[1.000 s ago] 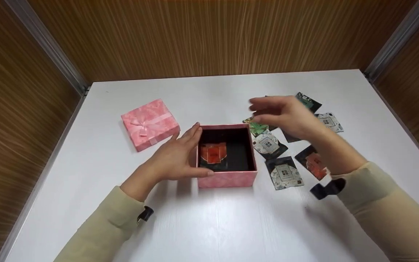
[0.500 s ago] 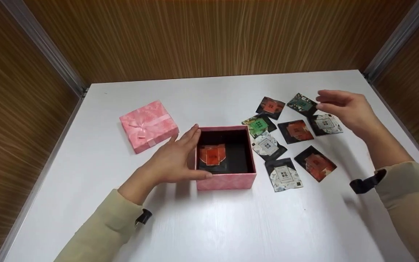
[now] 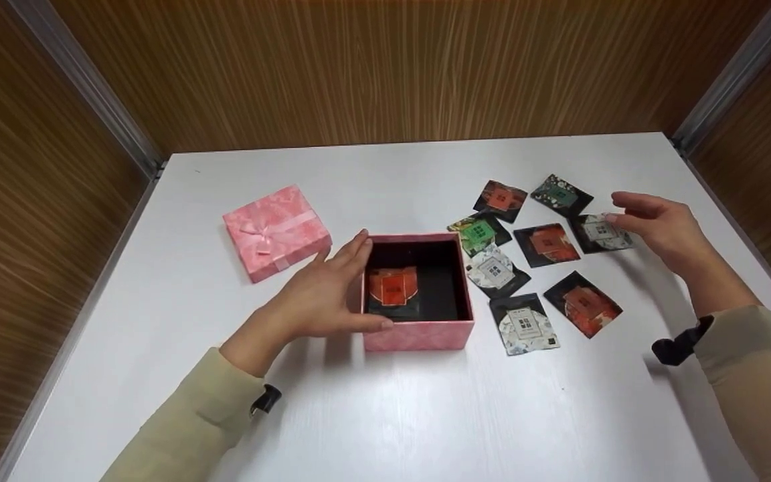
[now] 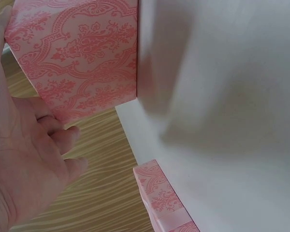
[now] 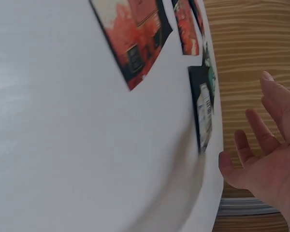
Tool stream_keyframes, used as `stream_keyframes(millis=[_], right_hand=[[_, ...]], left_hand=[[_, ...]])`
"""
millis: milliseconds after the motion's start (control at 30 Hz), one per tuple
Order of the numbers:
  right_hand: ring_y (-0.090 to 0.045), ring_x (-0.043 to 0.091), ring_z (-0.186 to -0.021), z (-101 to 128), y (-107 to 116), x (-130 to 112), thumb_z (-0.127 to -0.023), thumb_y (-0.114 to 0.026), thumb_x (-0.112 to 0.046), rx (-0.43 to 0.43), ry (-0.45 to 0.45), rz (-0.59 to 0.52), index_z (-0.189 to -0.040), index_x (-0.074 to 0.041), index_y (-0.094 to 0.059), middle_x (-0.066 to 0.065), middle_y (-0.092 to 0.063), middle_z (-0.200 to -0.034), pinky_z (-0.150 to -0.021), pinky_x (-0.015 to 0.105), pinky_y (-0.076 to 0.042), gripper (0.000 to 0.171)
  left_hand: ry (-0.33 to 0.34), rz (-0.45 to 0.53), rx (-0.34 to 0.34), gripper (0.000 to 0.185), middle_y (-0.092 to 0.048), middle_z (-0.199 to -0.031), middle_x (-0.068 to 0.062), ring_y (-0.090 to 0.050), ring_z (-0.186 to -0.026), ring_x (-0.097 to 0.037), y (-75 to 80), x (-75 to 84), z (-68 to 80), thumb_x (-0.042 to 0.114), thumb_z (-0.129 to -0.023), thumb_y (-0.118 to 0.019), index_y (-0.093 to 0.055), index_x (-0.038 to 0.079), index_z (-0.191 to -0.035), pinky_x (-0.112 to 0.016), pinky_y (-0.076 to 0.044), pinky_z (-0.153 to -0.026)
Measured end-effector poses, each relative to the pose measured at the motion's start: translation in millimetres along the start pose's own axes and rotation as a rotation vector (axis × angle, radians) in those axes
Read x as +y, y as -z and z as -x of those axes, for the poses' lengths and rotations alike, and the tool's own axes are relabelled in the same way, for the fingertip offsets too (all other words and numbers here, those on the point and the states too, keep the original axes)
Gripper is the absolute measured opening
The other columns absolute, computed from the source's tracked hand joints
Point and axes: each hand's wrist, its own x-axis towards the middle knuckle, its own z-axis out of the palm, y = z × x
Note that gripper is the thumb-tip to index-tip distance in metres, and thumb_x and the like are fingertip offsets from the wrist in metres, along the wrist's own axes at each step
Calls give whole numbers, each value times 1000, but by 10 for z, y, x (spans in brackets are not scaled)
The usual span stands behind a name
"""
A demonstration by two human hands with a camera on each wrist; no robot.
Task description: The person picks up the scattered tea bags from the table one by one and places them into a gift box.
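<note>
Your left hand (image 3: pixel 312 294) has hold of the square, uncovered pink patterned box (image 3: pixel 419 335) on the white bench (image 3: pixel 385 415), thumb over the front rim, fingertips at the back-left corner. Inside, on the left, lies a flat red-and-black packet (image 3: pixel 393 288). And out right, your right hand (image 3: pixel 668 231), fingers parted and slightly bent, grasping nothing, hovers close to a flat black-and-white packet (image 3: pixel 601 231). The square pink lid with ribbon bow (image 3: pixel 277 233) sits left.
</note>
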Motion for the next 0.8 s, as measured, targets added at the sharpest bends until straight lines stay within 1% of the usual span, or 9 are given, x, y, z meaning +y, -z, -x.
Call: stream_keyframes(millis=[67,133,233,300,367,433,567,667,800], right_hand=[[-42,28,-140,-7,-5,60,-101,-71,-47,-9,-18,10,-161,-8,-46,16,-46,-160,-90,7,-43,75],[-41,29,-140,-7,-6,110,-100,-71,-50,-23,-35,20,-162,-9,-44,20,-40,-164,-94,12,-44,80],[-38,34,-142,-17,-13,179,-100,-71,-53,-55,-61,22,-165,-11,-38,23,-35,-167,-110,32,-42,84],[-33,37,-145,-28,-27,209,-99,-72,-53,-79,-84,7,-167,-11,-35,23,-31,-169,-119,49,-36,88],[-28,40,-150,-35,-37,245,-98,-74,-52,-101,-105,-11,-168,-11,-31,23,-26,-171,-123,60,-27,91],[-24,42,-153,-39,-48,270,-98,-75,-51,-115,-123,-20,-169,-11,-28,23,-23,-172,-125,62,-22,94],[-23,43,-152,-37,-67,291,-96,-76,-53,-129,-131,12,-170,-15,-23,25,-21,-172,-121,59,-27,99],[-23,45,-152,-41,-88,286,-95,-77,-54,-132,-120,40,-171,-17,-22,26,-19,-172,-120,58,-27,100],[-21,49,-152,-44,-101,276,-96,-77,-51,-135,-108,71,-171,-18,-19,29,-14,-173,-122,63,-22,101]], left_hand=[[-6,0,4,134,-7,-179,-3,-22,-161,-26,0,-2,2,95,-77,-57,-13,10,-170,-53,-19,-129],[-13,1,5,134,-6,-178,-4,-22,-161,-26,2,-3,3,94,-78,-58,-13,8,-170,-53,-18,-130],[-21,0,6,133,-7,-178,-5,-22,-160,-24,6,-3,4,94,-79,-57,-13,7,-170,-52,-16,-130],[-19,1,4,133,-7,-178,-5,-21,-161,-23,6,-5,6,94,-79,-57,-13,7,-170,-52,-15,-130],[-11,0,-3,133,-6,-178,-3,-20,-161,-22,2,-4,6,95,-79,-56,-12,9,-170,-51,-15,-130],[-8,2,-7,133,-5,-178,-1,-19,-161,-22,0,-1,5,95,-78,-55,-12,9,-170,-51,-15,-130],[-10,-3,-4,133,-4,-178,-1,-19,-161,-21,-4,2,-1,95,-78,-55,-11,9,-170,-51,-14,-131],[-14,-9,1,133,-6,-178,-3,-18,-162,-20,-6,-2,-1,95,-79,-55,-12,8,-170,-52,-14,-131],[-10,-10,-1,132,-6,-178,-3,-17,-162,-19,-5,-3,-1,94,-79,-55,-12,9,-170,-53,-14,-131]])
